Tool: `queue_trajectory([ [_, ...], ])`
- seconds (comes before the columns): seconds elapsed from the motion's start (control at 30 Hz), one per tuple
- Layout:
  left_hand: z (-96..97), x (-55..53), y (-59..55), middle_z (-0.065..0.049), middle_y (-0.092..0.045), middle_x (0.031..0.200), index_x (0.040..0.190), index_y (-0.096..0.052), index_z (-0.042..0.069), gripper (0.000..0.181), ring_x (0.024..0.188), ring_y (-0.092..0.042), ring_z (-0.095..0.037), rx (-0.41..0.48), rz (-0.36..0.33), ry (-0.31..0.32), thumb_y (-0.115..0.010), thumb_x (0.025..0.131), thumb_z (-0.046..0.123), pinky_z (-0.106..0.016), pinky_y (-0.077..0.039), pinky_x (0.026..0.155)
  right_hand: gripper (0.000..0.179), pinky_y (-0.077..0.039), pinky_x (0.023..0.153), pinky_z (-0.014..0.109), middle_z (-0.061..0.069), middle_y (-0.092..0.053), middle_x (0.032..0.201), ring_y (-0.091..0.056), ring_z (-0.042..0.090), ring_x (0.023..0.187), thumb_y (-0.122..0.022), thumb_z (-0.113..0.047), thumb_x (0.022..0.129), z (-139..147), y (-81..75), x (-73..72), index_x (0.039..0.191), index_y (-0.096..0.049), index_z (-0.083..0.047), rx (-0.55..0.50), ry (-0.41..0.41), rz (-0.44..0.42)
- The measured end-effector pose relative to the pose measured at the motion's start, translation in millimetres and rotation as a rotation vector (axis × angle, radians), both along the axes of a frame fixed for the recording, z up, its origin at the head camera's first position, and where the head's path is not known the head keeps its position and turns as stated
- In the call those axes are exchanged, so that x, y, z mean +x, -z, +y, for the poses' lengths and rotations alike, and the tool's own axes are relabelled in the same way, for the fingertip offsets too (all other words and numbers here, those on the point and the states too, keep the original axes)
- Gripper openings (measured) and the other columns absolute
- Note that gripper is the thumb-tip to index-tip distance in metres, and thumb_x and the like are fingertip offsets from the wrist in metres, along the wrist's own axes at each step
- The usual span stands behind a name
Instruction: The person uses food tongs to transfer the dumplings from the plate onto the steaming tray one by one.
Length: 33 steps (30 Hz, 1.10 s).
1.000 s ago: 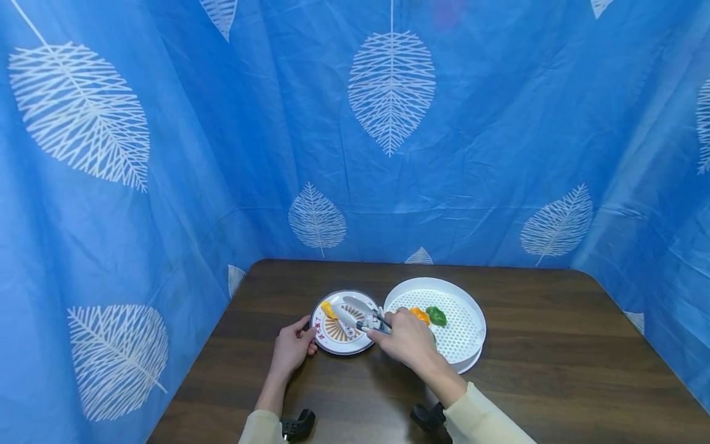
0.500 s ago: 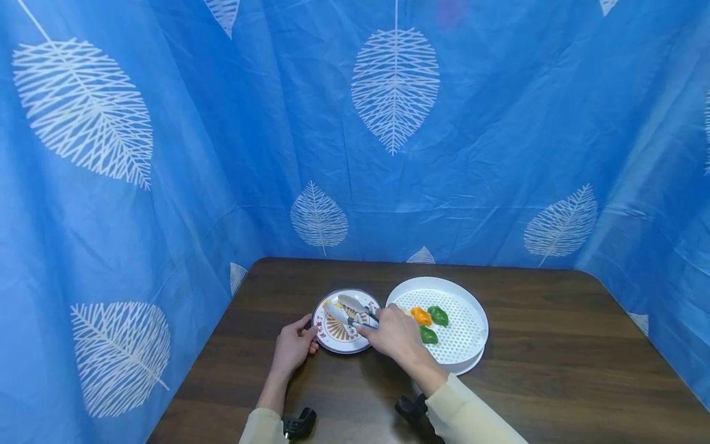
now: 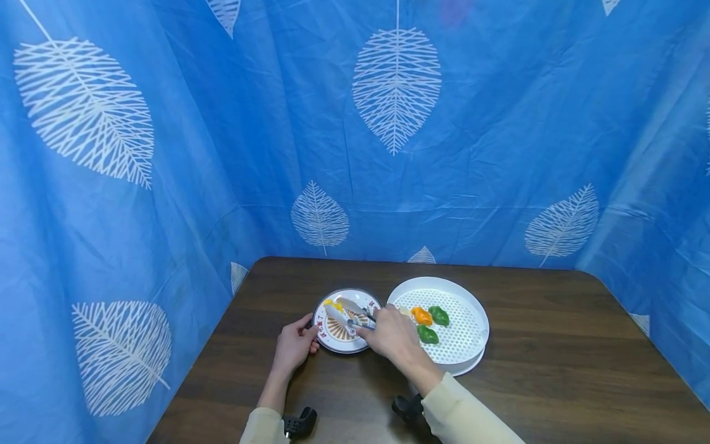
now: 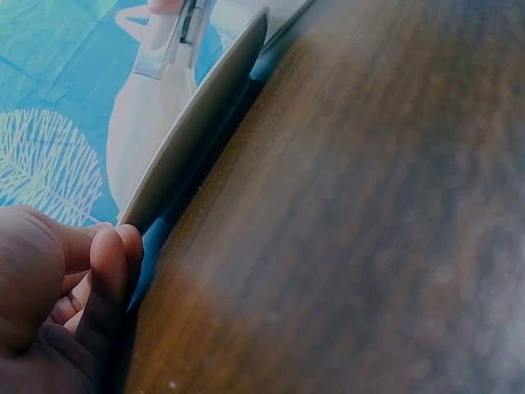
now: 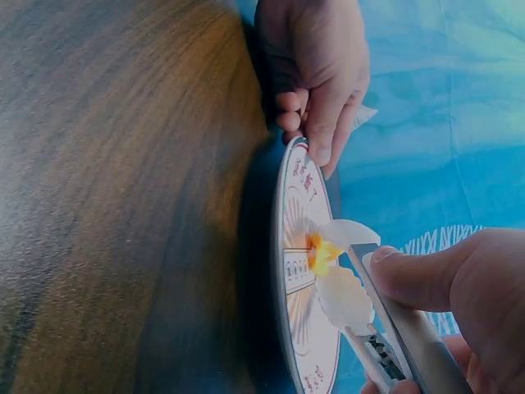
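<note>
My left hand (image 3: 294, 344) pinches the near-left rim of a round white plate (image 3: 346, 352) with printed lettering and a fan pattern; in the left wrist view the plate (image 4: 205, 123) is seen edge-on. With my right hand (image 3: 395, 336) I grip a pair of metal tongs (image 3: 336, 313) that have broad pale ends. Those ends are on either side of a small yellow piece (image 5: 322, 253) at the plate's surface, partly hidden by them in the head view. The thumb presses along one arm of the tongs in the right wrist view.
Right of the plate stands a round white perforated tray (image 3: 468, 333) with a raised rim. Inside are an orange dumpling-shaped piece (image 3: 422, 316), a green one (image 3: 439, 316), another green one (image 3: 428, 335) and a pale piece (image 3: 403, 311) partly behind my right hand. Blue curtain surrounds the table.
My right hand has shifted left, bringing the tongs' ends around the yellow piece, and uncovered the nearer green piece in the tray. My left hand keeps its pinch on the plate rim.
</note>
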<state>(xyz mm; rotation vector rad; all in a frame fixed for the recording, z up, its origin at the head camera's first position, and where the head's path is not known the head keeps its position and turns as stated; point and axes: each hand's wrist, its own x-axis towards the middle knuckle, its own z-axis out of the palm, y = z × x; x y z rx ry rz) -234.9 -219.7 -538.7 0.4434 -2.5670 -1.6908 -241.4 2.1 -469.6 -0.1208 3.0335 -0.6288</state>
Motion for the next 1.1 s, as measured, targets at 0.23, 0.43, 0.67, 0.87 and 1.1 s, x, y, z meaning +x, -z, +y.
queue_trajectory([
  [0.23, 1.8, -0.2, -0.3, -0.006, -0.063, 0.078, 0.149, -0.053, 0.002, 0.05, 0.059, -0.065, -0.011, 0.001, -0.002, 0.002, -0.064, 0.102, 0.016, -0.023, -0.057, 0.055, 0.061, -0.043, 0.058, 0.032, 0.007, -0.06, 0.091, -0.051, 0.021, 0.071, -0.081, -0.056, 0.081, 7.2, 2.9, 2.8, 0.119, -0.076, -0.009, 0.013, -0.035, 0.029],
  [0.43, 2.1, -1.4, -0.6, -0.006, -0.063, 0.076, 0.148, -0.053, 0.003, 0.05, 0.058, -0.065, -0.012, 0.001, -0.003, -0.011, -0.065, 0.101, 0.015, -0.023, -0.057, 0.054, 0.064, -0.043, 0.06, 0.033, 0.006, -0.06, 0.094, -0.05, 0.02, 0.075, -0.08, -0.054, 0.083, 20.6, -2.0, 11.6, 0.13, -0.073, -0.011, 0.006, -0.06, 0.068],
  [0.67, 0.4, -1.6, 1.4, -0.006, -0.063, 0.077, 0.149, -0.053, 0.003, 0.051, 0.059, -0.065, -0.012, 0.002, -0.017, -0.015, -0.065, 0.101, 0.016, -0.024, -0.057, 0.055, 0.062, -0.037, 0.055, 0.031, 0.004, -0.056, 0.092, -0.048, 0.019, 0.07, -0.08, -0.053, 0.083, 35.9, -10.4, 25.6, 0.13, -0.073, -0.014, -0.011, -0.079, 0.095],
  [0.87, 1.2, -0.8, 1.7, -0.006, -0.063, 0.077, 0.149, -0.054, 0.004, 0.051, 0.059, -0.066, -0.013, -0.004, -0.019, -0.025, -0.065, 0.101, 0.016, -0.024, -0.057, 0.054, 0.06, -0.038, 0.054, 0.032, 0.002, -0.058, 0.093, -0.048, 0.017, 0.069, -0.082, -0.052, 0.081, 53.3, -16.7, 40.4, 0.128, -0.074, -0.015, -0.018, -0.1, 0.156],
  [1.1, 2.0, -0.2, 0.2, -0.006, -0.063, 0.077, 0.149, -0.053, 0.005, 0.051, 0.059, -0.066, -0.013, 0.007, -0.016, -0.019, -0.065, 0.101, 0.017, -0.023, -0.057, 0.054, 0.061, -0.045, 0.057, 0.036, 0.005, -0.067, 0.107, -0.058, 0.019, 0.075, -0.084, -0.052, 0.079, 80.6, -23.0, 55.1, 0.129, -0.074, -0.018, -0.015, -0.076, 0.221],
])
